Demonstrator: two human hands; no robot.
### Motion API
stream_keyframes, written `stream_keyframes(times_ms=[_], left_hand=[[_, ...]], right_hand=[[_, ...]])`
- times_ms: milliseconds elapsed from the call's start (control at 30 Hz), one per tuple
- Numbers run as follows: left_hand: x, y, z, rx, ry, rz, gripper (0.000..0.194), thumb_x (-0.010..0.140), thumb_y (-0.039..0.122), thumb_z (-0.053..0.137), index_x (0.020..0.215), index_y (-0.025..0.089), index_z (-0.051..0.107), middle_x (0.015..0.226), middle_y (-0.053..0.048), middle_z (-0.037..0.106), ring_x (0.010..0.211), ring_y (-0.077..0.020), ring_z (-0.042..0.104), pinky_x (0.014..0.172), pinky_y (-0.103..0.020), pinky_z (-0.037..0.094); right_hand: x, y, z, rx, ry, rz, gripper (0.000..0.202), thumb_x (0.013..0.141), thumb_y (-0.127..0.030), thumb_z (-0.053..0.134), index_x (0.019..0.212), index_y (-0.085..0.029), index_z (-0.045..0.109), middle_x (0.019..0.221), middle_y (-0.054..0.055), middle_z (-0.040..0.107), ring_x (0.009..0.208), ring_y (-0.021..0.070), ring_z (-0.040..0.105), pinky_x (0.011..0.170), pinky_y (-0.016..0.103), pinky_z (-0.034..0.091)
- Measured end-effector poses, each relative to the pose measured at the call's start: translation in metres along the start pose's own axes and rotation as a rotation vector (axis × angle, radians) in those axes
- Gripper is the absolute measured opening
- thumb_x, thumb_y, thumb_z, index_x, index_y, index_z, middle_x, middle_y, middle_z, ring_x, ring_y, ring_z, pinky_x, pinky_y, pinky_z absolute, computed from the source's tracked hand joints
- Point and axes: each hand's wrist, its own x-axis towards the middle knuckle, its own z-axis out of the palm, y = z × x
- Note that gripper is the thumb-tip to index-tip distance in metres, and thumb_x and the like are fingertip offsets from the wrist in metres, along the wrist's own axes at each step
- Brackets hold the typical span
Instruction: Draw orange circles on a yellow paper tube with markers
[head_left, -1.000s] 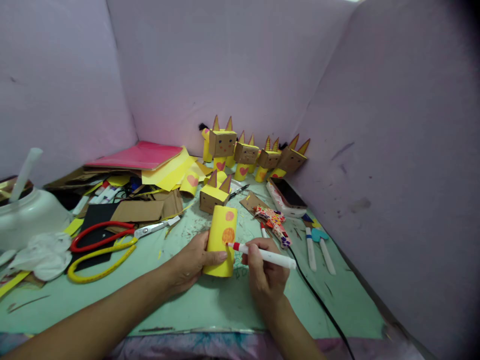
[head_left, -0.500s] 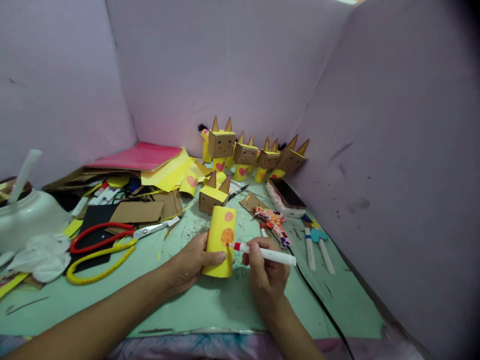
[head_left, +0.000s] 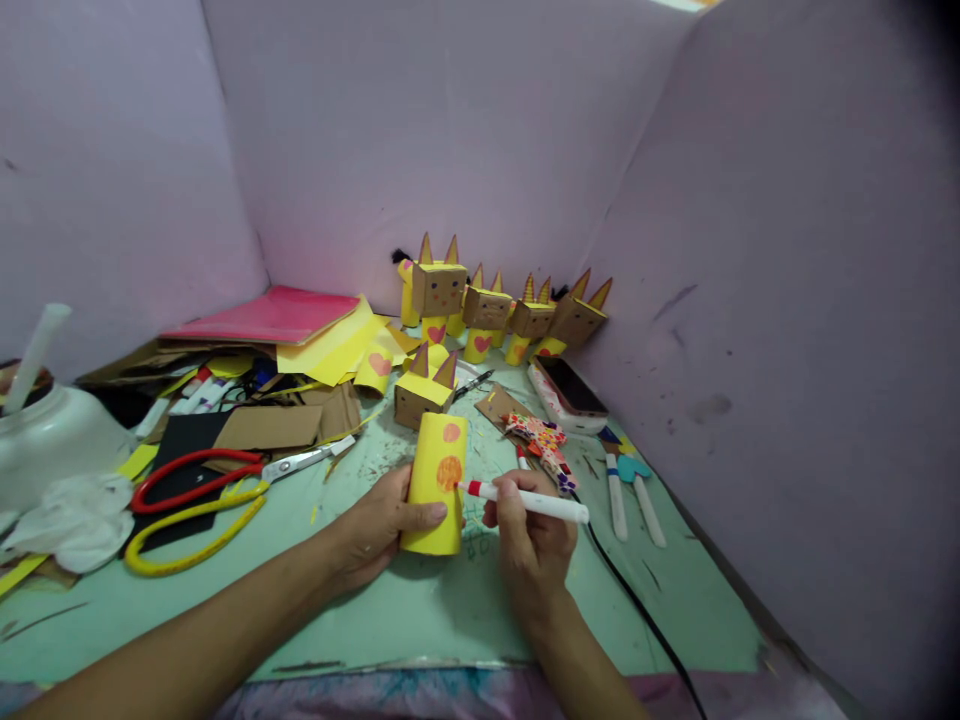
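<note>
Since a second ago the white marker has crept right across the yellow tube, toward its side. Along the counter's back edge I count four pointy-eared figures. One tube, gripped in the left hand, is over the counter's front middle; its long axis leans slightly right, upper end toward the back edge. The right hand pinches one marker. Two orange spots mark the tube.
</note>
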Motion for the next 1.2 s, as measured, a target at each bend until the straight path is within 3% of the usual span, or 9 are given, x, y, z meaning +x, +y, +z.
stream_keyframes(times_ms=[367, 800, 967, 1200], left_hand=[[0.0, -0.004, -0.004, -0.002, -0.018, 0.008, 0.055, 0.056, 0.025, 0.08, 0.102, 0.012, 0.054, 0.087, -0.007, 0.066, 0.076, -0.0176, 0.06, 0.064, -0.026, 0.047], [0.005, -0.011, -0.008, 0.032, -0.026, 0.057, 0.052, 0.057, 0.025, 0.079, 0.101, 0.013, 0.054, 0.088, -0.008, 0.065, 0.076, -0.0192, 0.06, 0.065, -0.028, 0.045], [0.005, -0.012, -0.007, 0.053, 0.004, 0.064, 0.056, 0.055, 0.024, 0.08, 0.104, 0.013, 0.054, 0.087, -0.007, 0.065, 0.075, -0.0181, 0.059, 0.063, -0.027, 0.045], [0.004, -0.01, -0.005, 0.055, 0.013, 0.064, 0.056, 0.055, 0.024, 0.08, 0.104, 0.013, 0.054, 0.087, -0.006, 0.065, 0.074, -0.0176, 0.059, 0.064, -0.027, 0.046]], right_hand=[[0.003, -0.003, 0.0, 0.01, 0.034, -0.026, 0.016, 0.086, -0.026, 0.049, 0.073, -0.019, 0.056, 0.052, -0.004, 0.055, 0.046, 0.0105, 0.052, 0.046, 0.021, 0.042], [-0.002, -0.005, -0.001, 0.12, -0.048, -0.002, 0.019, 0.087, -0.029, 0.049, 0.073, -0.019, 0.056, 0.054, -0.002, 0.058, 0.048, 0.0118, 0.056, 0.046, 0.021, 0.042], [-0.002, -0.005, -0.001, 0.104, -0.013, -0.001, 0.018, 0.087, -0.029, 0.049, 0.073, -0.019, 0.057, 0.054, -0.002, 0.058, 0.049, 0.0124, 0.056, 0.047, 0.022, 0.043], [-0.003, -0.007, 0.001, 0.099, -0.005, 0.067, 0.02, 0.085, -0.031, 0.05, 0.07, -0.019, 0.056, 0.054, -0.002, 0.056, 0.048, 0.0123, 0.053, 0.046, 0.023, 0.04]])
